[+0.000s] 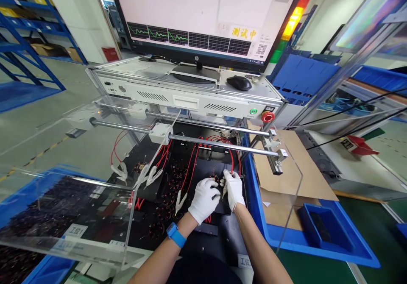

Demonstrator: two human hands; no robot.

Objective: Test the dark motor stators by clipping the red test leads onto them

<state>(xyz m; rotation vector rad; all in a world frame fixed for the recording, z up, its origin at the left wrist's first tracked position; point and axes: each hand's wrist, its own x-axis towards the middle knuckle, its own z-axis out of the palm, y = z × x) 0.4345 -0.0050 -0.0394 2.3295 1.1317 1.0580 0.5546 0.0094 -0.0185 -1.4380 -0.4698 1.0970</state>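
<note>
Both my hands wear white gloves. My left hand (204,198) is curled, its fingertips closed on the near side of a small copper-wound motor stator (215,176), which sits on a black plate (203,167). Close by on the right, my right hand (234,188) pinches a white test clip whose red lead (232,163) runs up behind it; the clip is mostly hidden by the fingers. Another white test clip (180,202) lies left of my left hand, with red wires attached. Several dark wound stators (176,182) are gathered further left.
A clear acrylic cover (132,216) and metal rails (203,140) extend over the bench. More white clips (153,176) hang at left. Blue trays stand at left (60,171) and right (273,235), the right one holding cardboard (282,165). A monitor (197,17) stands above.
</note>
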